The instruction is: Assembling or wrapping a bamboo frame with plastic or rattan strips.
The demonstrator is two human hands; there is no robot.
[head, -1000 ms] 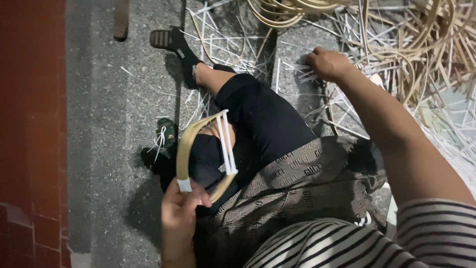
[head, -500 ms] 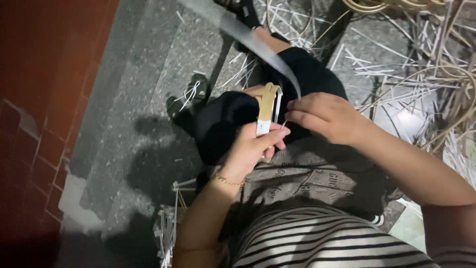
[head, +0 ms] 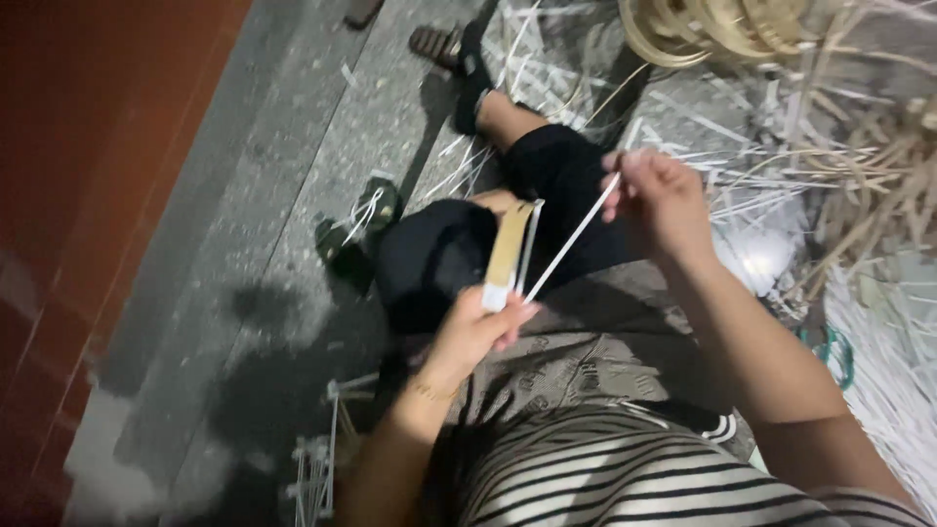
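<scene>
My left hand (head: 475, 325) grips the lower end of a bent tan cane strip (head: 509, 246) with white binding near its base, held over my lap. My right hand (head: 656, 195) pinches a thin white strip (head: 571, 237) and holds it taut; the strip runs diagonally down to the base of the cane piece at my left fingers. Both hands hover above my knees in black trousers. The far end of the cane piece is partly hidden behind the white strips.
Loose white strips (head: 883, 371) litter the floor to the right and ahead. Coils of tan cane (head: 722, 24) lie at the top right. A sandalled foot (head: 459, 54) stretches forward on grey stone paving; red paving (head: 98, 146) lies left. A small white frame (head: 317, 459) sits lower left.
My right hand has drawn away from the cane piece, up and to the right, pulling the white strip taut. My left hand keeps its hold on the cane.
</scene>
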